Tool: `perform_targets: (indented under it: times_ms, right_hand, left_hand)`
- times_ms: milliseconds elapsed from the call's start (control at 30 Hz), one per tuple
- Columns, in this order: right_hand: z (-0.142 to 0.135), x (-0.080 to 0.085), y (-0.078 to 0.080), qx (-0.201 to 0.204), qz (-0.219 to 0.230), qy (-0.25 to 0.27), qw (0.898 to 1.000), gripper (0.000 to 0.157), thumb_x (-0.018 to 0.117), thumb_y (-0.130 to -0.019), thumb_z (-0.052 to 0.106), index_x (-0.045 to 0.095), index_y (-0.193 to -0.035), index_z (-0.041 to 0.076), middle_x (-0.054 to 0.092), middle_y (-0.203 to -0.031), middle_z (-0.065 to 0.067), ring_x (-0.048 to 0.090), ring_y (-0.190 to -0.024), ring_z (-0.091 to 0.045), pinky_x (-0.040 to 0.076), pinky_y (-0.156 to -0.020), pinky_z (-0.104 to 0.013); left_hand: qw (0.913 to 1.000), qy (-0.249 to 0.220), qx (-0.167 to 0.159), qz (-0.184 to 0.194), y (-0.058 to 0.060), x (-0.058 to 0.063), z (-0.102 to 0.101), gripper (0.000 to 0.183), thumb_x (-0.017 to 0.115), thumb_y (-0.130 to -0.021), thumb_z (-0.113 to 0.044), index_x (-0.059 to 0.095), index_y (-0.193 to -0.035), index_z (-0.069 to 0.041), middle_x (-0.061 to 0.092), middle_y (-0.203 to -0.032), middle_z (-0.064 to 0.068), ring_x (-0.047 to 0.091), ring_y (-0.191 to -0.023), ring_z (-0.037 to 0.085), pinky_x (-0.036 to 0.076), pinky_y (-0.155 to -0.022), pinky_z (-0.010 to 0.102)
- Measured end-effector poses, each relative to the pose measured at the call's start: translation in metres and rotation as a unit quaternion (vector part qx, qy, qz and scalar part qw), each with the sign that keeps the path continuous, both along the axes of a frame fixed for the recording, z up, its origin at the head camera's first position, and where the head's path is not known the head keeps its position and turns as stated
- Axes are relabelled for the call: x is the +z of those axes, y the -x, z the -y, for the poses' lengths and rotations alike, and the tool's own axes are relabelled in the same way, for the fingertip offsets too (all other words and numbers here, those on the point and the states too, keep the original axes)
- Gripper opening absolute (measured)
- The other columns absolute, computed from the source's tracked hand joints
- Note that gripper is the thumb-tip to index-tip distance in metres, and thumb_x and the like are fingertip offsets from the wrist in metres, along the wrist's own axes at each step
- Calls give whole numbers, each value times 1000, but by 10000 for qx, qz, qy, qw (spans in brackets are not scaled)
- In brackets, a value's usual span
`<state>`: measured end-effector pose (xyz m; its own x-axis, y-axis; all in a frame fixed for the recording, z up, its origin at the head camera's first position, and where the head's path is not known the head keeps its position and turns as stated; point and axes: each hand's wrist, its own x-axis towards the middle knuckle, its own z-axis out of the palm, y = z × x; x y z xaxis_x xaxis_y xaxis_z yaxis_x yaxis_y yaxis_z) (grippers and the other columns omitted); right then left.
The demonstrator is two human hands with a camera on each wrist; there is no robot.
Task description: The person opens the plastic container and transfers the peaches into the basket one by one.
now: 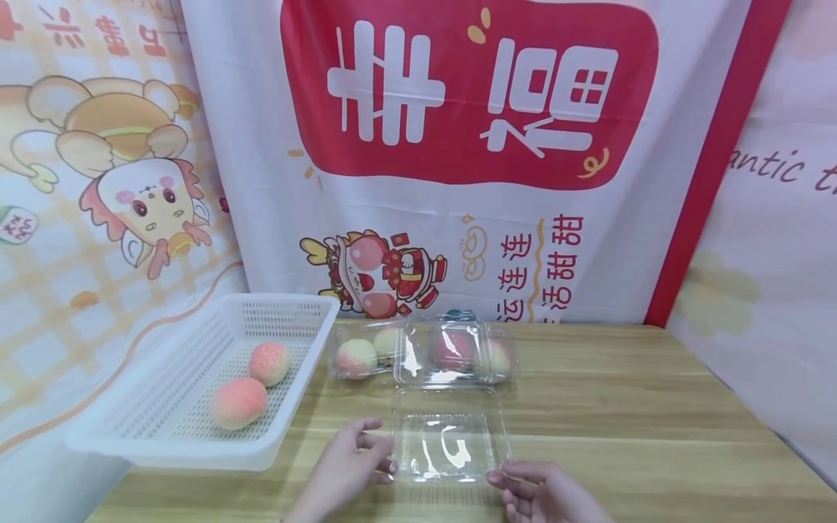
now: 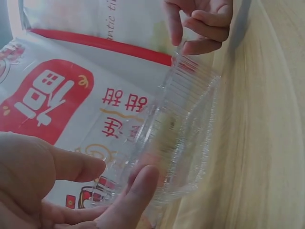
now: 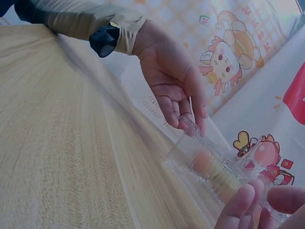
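Observation:
A clear plastic clamshell box [image 1: 447,443] stands open in front of me, its raised lid [image 1: 418,356] at the back. My left hand [image 1: 349,461] holds the left edge of the box; in the right wrist view its fingers close around a corner. My right hand [image 1: 543,494] pinches the near right corner between thumb and fingertips, as the left wrist view shows too. Nothing lies in the box base. Behind the lid, pink-and-cream peaches [image 1: 356,359] sit in clear packaging, partly seen through the plastic.
At the left stands a white perforated basket [image 1: 307,356] with two pink peaches [image 1: 240,402] in it. Patterned cloths [image 1: 471,203] hang behind and beside the wooden table [image 1: 621,421]. A small dark teal thing [image 1: 461,314] shows behind the packed peaches.

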<state>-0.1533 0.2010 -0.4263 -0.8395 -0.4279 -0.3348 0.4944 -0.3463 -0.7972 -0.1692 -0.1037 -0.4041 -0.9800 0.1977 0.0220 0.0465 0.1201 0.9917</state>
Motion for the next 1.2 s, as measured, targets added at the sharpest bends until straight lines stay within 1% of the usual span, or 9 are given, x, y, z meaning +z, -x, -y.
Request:
perform_targets:
  times_ms: [100, 200, 333, 467, 700, 833, 1000, 1200]
  right_hand:
    - [0, 0, 0, 25, -52, -54, 10000, 18, 60, -97, 15, 61, -109, 1, 67, -108, -12, 61, -84, -9, 52, -81, -21]
    - [-1, -1, 0, 50, -101, 11, 9999, 15, 58, -97, 15, 62, -107, 3, 68, -107, -10, 61, -84, -9, 53, -80, -21]
    - [-2, -2, 2, 24, -103, 149, 9998, 15, 56, -98, 18, 62, -104, 5, 68, -105, -9, 62, -84, -10, 53, -80, -22]
    - [-2, -2, 3, -28, -124, 182, 9998, 15, 57, -98, 19, 63, -102, 6, 69, -105, -11, 62, -83, -10, 53, -80, -23]
    - [-2, -1, 1, -44, -89, 91, 9999, 15, 59, -97, 17, 63, -105, 5, 69, -105, -11, 63, -81, -9, 53, -80, -20]
    - [-2, 0, 1, -41, -37, 99, 9999, 15, 60, -97, 16, 62, -106, 4, 69, -106, -12, 63, -80, -8, 53, -80, -20]
    - [-2, -2, 2, -43, 35, 160, 9999, 15, 60, -97, 17, 62, -105, 5, 68, -107, -11, 63, -80, -7, 52, -80, -19]
    - [-2, -3, 3, -13, -2, 57, 10000, 15, 60, -97, 17, 62, -105, 5, 68, -108, -12, 62, -80, -7, 52, -80, -18]
  left_hand:
    - [9999, 56, 39, -132, 1, -3, -1, 54, 64, -92, -5, 39, -132, 20, 64, -98, 19, 67, -77, 27, 60, -67, 35]
    - [9996, 113, 21, -243, 2, -6, -1, 49, 66, -90, -2, 45, -129, 19, 64, -93, 17, 67, -76, 26, 60, -65, 34]
    - [9996, 130, 35, -264, 4, -8, -2, 48, 68, -88, -1, 48, -127, 18, 64, -91, 17, 67, -75, 27, 60, -65, 34]
    - [9996, 145, 44, -221, 4, -10, -1, 50, 68, -87, -2, 47, -128, 18, 65, -90, 17, 67, -75, 28, 60, -65, 34]
    - [9998, 81, -120, -98, 3, -8, -2, 53, 68, -88, 0, 43, -131, 18, 64, -89, 17, 66, -72, 26, 60, -65, 36]
    - [9998, -12, -179, -33, 3, -6, -2, 59, 69, -85, 3, 40, -134, 18, 63, -94, 18, 66, -74, 27, 60, -67, 38]
    - [9994, -141, -307, 117, 3, -6, -1, 65, 69, -83, 6, 36, -137, 17, 59, -102, 20, 67, -77, 31, 60, -70, 39]
    - [9991, -211, -313, 167, 3, -8, -1, 65, 69, -83, 7, 35, -138, 17, 58, -102, 19, 66, -78, 31, 60, -71, 40]
